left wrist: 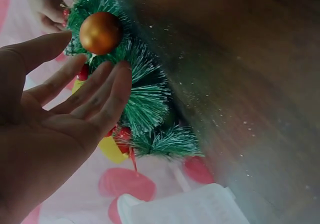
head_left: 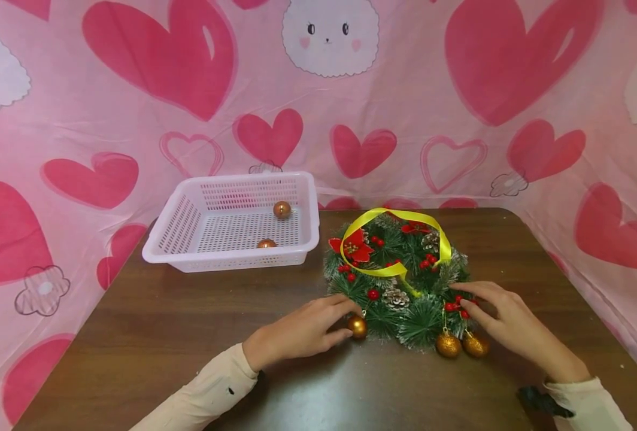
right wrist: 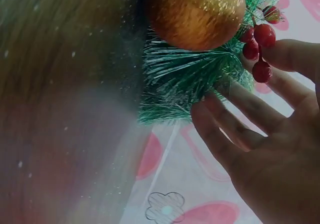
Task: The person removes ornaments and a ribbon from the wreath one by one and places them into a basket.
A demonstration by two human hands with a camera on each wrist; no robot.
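Note:
A green wreath (head_left: 421,326) with red berries, pine cones and red flowers lies on the table, and a yellow ribbon (head_left: 391,270) loops over its top. Beside its near left edge is my left hand (head_left: 315,326), fingers loosely extended around a smooth gold ball ornament (head_left: 358,327). In the left wrist view the ball (left wrist: 101,33) sits just past the fingertips, with no finger curled round it. My right hand (head_left: 518,323) touches the wreath's right side with spread fingers, its thumb right at the red berries (right wrist: 262,41). Two glittery gold balls (head_left: 448,345) hang at the near right edge.
A white plastic basket (head_left: 232,258) stands at the back left of the brown table (head_left: 151,335). Inside it lie two shiny copper-coloured balls (head_left: 282,209). A pink cloth (head_left: 308,90) with hearts hangs behind the table.

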